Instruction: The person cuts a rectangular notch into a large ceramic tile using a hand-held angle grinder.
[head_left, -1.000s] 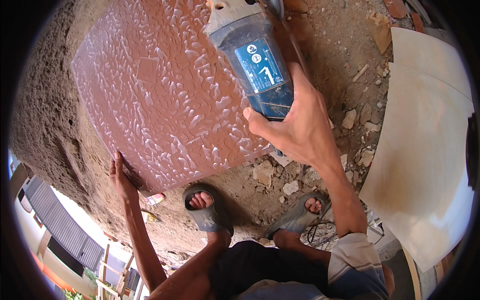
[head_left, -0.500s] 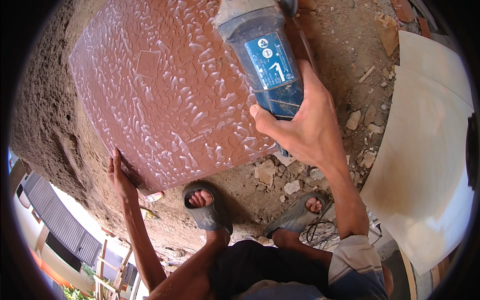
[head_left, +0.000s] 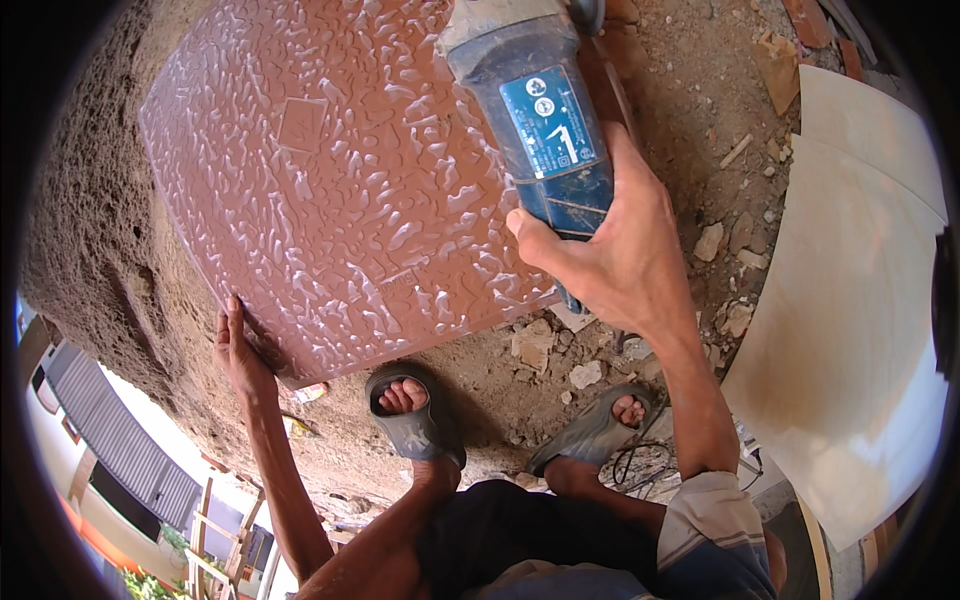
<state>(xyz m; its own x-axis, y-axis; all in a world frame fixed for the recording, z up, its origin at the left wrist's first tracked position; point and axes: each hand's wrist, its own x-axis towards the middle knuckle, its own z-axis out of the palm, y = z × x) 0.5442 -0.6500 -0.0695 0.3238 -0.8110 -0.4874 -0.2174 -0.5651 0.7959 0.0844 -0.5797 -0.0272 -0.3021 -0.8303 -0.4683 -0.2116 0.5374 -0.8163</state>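
A large reddish-brown tile with a rough, wavy, whitish-streaked face stands in front of me. My left hand grips its near left edge close to the corner, some fingers hidden behind it. In my right hand is a blue angle grinder, its body held from behind with the thumb on the near side. The grinder lies over the tile's right side. Its metal head is cut off by the top of the view, and part of a round disc shows at the upper right of it.
Stone chips and rubble lie on the dirt ground near my sandalled feet. Pale smooth panels stand at the right. A rough earth bank rises on the left. A dark cable coils beside my right foot.
The grinder and my right hand have shifted slightly to the right. My left hand and the tile hold nearly the same place.
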